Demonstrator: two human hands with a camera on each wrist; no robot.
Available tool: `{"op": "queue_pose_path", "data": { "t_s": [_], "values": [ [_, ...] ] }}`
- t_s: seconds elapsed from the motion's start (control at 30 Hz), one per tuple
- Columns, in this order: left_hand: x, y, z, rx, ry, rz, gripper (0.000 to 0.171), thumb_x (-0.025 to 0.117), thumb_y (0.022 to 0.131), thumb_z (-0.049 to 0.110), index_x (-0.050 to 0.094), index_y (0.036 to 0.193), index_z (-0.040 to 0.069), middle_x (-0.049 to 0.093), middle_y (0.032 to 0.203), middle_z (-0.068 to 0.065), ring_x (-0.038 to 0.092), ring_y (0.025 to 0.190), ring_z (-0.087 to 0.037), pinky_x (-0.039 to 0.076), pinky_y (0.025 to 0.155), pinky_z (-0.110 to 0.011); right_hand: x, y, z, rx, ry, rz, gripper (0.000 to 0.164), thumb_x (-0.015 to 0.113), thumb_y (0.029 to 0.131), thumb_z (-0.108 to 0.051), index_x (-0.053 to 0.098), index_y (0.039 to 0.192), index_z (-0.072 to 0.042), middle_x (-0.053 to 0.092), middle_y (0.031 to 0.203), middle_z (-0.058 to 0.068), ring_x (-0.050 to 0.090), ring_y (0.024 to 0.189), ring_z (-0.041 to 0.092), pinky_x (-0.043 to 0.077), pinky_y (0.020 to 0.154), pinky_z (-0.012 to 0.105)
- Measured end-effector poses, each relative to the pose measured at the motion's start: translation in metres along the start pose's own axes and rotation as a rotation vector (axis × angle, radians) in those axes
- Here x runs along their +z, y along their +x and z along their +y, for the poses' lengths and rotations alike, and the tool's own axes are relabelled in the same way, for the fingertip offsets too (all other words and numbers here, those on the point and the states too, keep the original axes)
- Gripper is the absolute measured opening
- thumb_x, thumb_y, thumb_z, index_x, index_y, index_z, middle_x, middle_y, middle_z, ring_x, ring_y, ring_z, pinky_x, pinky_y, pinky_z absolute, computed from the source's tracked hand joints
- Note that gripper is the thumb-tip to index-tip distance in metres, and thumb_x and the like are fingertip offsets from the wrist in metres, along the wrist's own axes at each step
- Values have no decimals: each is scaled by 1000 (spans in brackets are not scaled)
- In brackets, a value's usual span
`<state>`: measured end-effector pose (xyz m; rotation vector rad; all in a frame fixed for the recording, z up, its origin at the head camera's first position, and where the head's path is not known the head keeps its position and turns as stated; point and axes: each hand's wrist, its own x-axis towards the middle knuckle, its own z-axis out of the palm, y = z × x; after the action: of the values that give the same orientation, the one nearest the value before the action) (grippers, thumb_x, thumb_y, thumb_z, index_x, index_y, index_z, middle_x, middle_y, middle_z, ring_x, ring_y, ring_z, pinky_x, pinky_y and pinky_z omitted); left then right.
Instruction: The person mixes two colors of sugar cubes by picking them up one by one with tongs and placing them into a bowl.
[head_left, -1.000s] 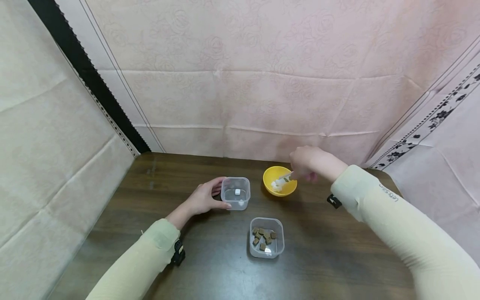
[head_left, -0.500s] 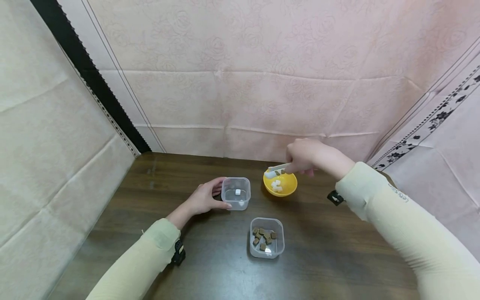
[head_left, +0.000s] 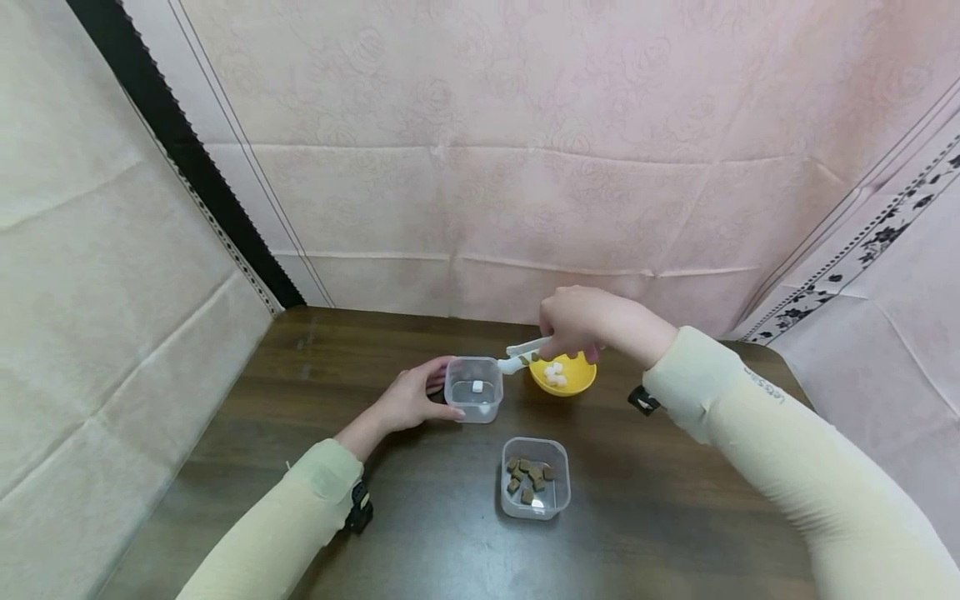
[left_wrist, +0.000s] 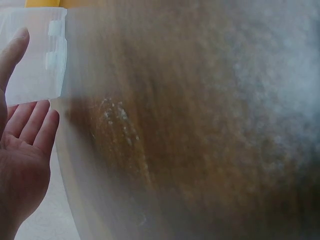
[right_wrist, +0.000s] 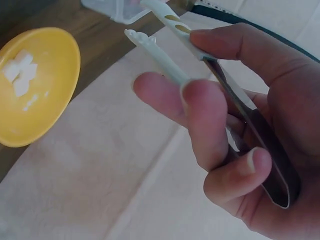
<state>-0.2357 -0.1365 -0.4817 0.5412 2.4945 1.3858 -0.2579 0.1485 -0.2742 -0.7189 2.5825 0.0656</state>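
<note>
My left hand holds a clear plastic container, thumb on the near side and fingers on the far side. Inside lies a white cube; a second pale patch may be its reflection. In my right hand is a pair of small tongs with pale toothed tips and a metal handle. Their arms stand apart in the right wrist view, and I see no cube between them. The tips reach the container's right rim. Below that hand sits a yellow bowl with several white cubes.
A second clear container with several brown cubes stands nearer on the dark wooden table. Patterned cloth hangs behind the table's far edge and along both sides.
My right hand has lifted the tongs out of the yellow bowl and carried them left to the held container. The left hand and both containers stay in place.
</note>
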Motion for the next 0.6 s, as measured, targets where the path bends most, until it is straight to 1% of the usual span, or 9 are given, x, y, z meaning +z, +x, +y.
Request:
{"op": "queue_pose_path", "data": {
  "t_s": [0.1, 0.2, 0.27, 0.37, 0.47, 0.6],
  "values": [
    [0, 0, 1, -5, 5, 2, 91, 96, 83, 26, 47, 158, 12, 57, 155, -13, 57, 142, -34, 47, 118, -48, 2, 8, -8, -14, -11, -28, 22, 75, 97, -31, 76, 84, -13, 76, 79, 7, 71, 53, 14, 56, 50, 25],
    [0, 0, 1, -11, 5, 3, 92, 96, 83, 26, 47, 159, 11, 56, 155, -13, 56, 142, -33, 47, 118, -48, 5, 16, -17, -35, -50, -44, 25, 74, 97, -32, 75, 78, -15, 77, 80, 7, 71, 54, 13, 56, 52, 25],
    [0, 0, 1, -10, 4, 2, 91, 96, 83, 26, 47, 159, 11, 56, 156, -14, 57, 142, -33, 47, 118, -48, 8, 22, -23, -34, -74, -51, 26, 74, 96, -32, 75, 76, -16, 78, 80, 7, 71, 54, 12, 55, 52, 25],
    [0, 0, 0, 0, 7, -1, 91, 95, 83, 26, 47, 159, 10, 57, 155, -14, 57, 141, -33, 48, 117, -48, 11, 31, -32, -38, -97, -65, 26, 74, 96, -32, 74, 76, -15, 77, 80, 7, 71, 53, 12, 55, 53, 25],
    [0, 1, -1, 10, 13, -7, 90, 95, 84, 27, 47, 158, 11, 57, 155, -13, 58, 141, -32, 48, 117, -48, 14, 38, -39, -36, -107, -75, 28, 74, 95, -33, 74, 77, -13, 75, 78, 7, 71, 53, 14, 57, 53, 26],
    [-1, 1, -1, 12, 18, -11, 91, 95, 84, 28, 47, 158, 11, 57, 154, -13, 58, 141, -31, 48, 117, -47, 17, 46, -45, -23, -138, -71, 32, 75, 96, -39, 75, 81, -11, 71, 73, 5, 73, 56, 17, 59, 53, 27]
  ]
}}
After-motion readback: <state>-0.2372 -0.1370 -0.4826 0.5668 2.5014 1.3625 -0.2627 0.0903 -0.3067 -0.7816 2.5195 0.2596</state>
